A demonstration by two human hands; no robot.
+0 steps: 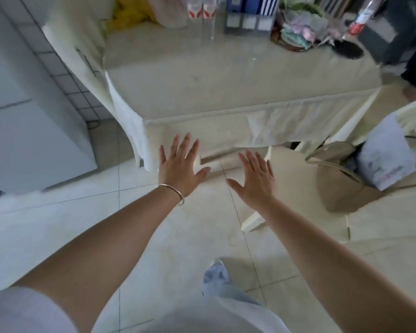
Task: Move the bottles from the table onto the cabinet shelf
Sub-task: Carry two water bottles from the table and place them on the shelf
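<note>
A person stands on a pale tiled floor (154, 236), both bare arms stretched forward and down. The left hand (179, 168), a thin bangle (175, 192) at its wrist, is spread flat with fingers apart, its grip holding nothing; the right hand (256, 179) is likewise splayed and empty. Both hover in front of the near edge of a tabletop (226, 75) draped in a cream cloth, touching nothing that can be made out.

To the right, a tan handbag (339, 186) sits on a cream chair, with a white printed bag (384, 159) just beyond it; what either holds cannot be seen. At the left stands a white cabinet (27, 131) against a tiled wall.

Across the tabletop, along its far edge, two clear bottles (202, 13) with red-and-white labels stand upright side by side; their contents are too blurred to tell. Beside them to the right is a dark file holder (247, 20) with blue binders in it, then a round basket (296, 30) filled with pastel flowers. At the far right corner a third clear bottle (360, 20) with a red label stands tilted in the wide-angle view, near a dark round object (348, 50) lying on the cloth.
</note>
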